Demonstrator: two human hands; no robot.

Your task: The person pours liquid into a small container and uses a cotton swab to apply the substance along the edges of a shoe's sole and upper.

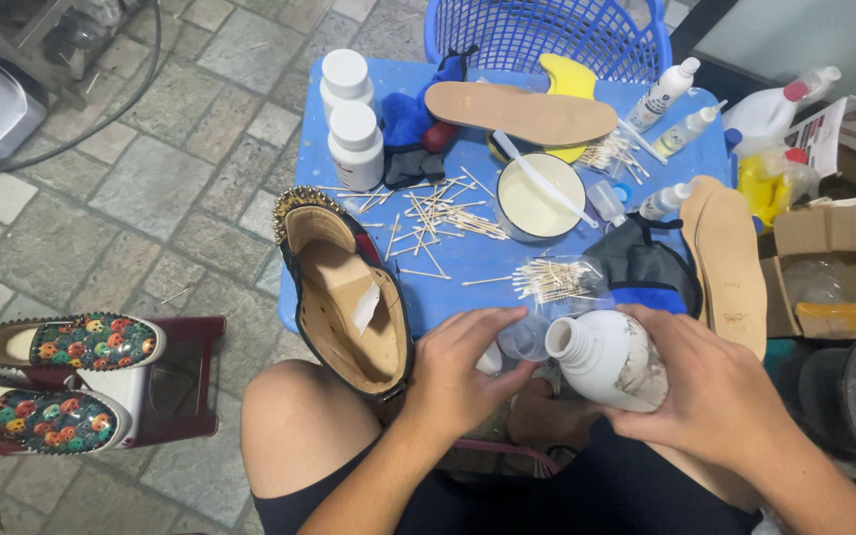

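Note:
My right hand grips a white plastic bottle, tilted with its open neck pointing left. My left hand holds a small clear cup right at the bottle's mouth; something white shows under its fingers. Both hands hover over my lap at the near edge of a small blue table. A black studded shoe with a tan lining lies on the table's left corner beside my left hand.
On the table are two white jars, scattered cotton swabs, a bowl of white liquid, tan insoles, dropper bottles, and dark cloths. A blue basket stands behind. Patterned shoes rest on a stool at left. Cardboard boxes crowd the right.

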